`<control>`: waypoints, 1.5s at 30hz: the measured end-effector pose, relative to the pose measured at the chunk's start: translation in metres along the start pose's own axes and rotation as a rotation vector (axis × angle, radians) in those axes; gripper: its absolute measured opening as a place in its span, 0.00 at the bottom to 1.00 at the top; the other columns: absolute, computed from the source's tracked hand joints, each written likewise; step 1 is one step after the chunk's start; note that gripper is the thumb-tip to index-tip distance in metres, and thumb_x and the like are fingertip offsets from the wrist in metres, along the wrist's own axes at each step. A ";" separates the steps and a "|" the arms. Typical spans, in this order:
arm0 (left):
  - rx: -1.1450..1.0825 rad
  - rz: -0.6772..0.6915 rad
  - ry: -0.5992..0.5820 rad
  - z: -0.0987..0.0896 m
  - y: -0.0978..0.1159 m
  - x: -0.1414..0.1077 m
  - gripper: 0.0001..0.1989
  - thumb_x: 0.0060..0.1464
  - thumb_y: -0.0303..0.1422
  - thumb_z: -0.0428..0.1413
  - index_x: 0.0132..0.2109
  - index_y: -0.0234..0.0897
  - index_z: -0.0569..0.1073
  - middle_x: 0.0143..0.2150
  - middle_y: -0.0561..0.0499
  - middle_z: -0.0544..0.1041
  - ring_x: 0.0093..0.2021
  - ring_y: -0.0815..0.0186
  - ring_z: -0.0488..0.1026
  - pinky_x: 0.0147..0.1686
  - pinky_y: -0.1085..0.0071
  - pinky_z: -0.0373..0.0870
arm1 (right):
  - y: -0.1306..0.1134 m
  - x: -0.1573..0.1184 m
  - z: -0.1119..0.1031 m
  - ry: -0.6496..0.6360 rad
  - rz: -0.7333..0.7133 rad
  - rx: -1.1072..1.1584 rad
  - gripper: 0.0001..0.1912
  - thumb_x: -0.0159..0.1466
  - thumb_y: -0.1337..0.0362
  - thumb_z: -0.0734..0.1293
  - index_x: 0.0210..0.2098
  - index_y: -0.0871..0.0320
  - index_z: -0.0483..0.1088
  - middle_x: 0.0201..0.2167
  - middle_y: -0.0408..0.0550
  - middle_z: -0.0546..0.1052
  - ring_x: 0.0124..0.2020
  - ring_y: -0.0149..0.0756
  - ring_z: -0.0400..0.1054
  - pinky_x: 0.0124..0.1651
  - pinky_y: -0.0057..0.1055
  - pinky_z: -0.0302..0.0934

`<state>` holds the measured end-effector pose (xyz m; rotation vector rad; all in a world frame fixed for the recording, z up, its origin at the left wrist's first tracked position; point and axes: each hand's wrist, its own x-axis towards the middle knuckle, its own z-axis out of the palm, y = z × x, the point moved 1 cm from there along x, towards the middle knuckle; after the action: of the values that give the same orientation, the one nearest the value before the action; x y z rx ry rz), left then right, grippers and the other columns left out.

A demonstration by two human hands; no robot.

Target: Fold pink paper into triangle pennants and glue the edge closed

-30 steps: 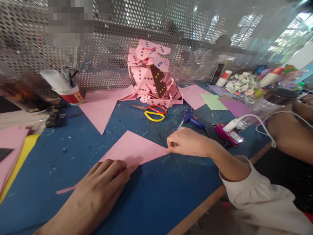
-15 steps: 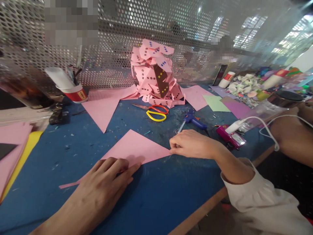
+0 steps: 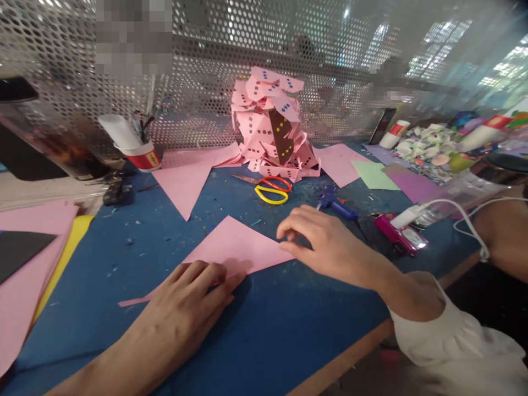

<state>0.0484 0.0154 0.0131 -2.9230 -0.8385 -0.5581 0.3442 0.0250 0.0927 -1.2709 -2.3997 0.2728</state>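
1. The pink sheet [image 3: 235, 242] lies flat on the blue tabletop [image 3: 256, 341], between the two hands and partly covered by them. Its visible part is roughly triangular, with one corner pointing away from the person.

2. Its long axis runs from lower left to the right, climbing slightly toward the right-hand corner. That corner is the key place: it sits right at the right hand [image 3: 325, 236], just under the thumb, while the rest of the sheet spreads to that hand's left.

3. The right hand's grip is slightly parted: a clear gap shows between the thumb and the curled fingers, and nothing is pinched in it. Whether the thumb touches the paper or hovers just over it, I cannot tell.

4. The left hand [image 3: 190, 297] rests over the near left edge, fingers bent on the paper, thumb side along the near edge. Whether its grip is closed on any paper underneath, I cannot tell.

5. So the right hand is nearer the right corner, and the left hand covers the opposite end. Past the left wrist side a narrow pink strip [image 3: 134, 302] sticks out; its join with the sheet is hidden.

6. Beyond the sheet lie the scissors [image 3: 273, 192], handles toward the right, and the blue glue gun [image 3: 338, 206], just beyond the right hand.
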 end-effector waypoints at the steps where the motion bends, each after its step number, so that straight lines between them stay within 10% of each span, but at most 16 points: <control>1: 0.004 0.007 0.001 0.000 0.000 0.000 0.15 0.72 0.30 0.49 0.61 0.42 0.72 0.45 0.48 0.74 0.44 0.59 0.68 0.44 0.60 0.64 | -0.007 0.002 0.006 0.035 -0.099 0.029 0.03 0.72 0.66 0.66 0.44 0.57 0.72 0.43 0.48 0.78 0.48 0.38 0.69 0.51 0.34 0.60; 10: -0.016 0.027 -0.001 -0.001 0.000 0.003 0.16 0.71 0.29 0.49 0.61 0.41 0.73 0.46 0.47 0.73 0.44 0.58 0.66 0.43 0.60 0.62 | -0.010 0.006 0.054 -0.171 -0.409 -0.086 0.13 0.77 0.65 0.59 0.51 0.59 0.75 0.45 0.51 0.76 0.49 0.40 0.66 0.53 0.38 0.60; 26: 0.007 0.027 0.012 0.001 0.000 0.000 0.15 0.71 0.31 0.50 0.60 0.41 0.73 0.46 0.48 0.75 0.43 0.59 0.68 0.44 0.60 0.62 | -0.011 0.006 0.047 -0.227 -0.415 -0.138 0.13 0.77 0.62 0.59 0.45 0.57 0.75 0.46 0.50 0.78 0.49 0.40 0.68 0.52 0.37 0.59; 45: -0.001 0.039 -0.001 -0.005 0.002 0.005 0.14 0.72 0.33 0.50 0.59 0.41 0.75 0.46 0.47 0.74 0.44 0.58 0.68 0.43 0.60 0.66 | -0.020 0.012 0.067 -0.151 -0.005 0.033 0.06 0.64 0.69 0.66 0.42 0.56 0.70 0.46 0.48 0.76 0.47 0.40 0.66 0.50 0.37 0.54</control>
<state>0.0519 0.0153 0.0199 -2.9338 -0.7796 -0.5543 0.2935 0.0245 0.0430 -1.2702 -2.5123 0.4195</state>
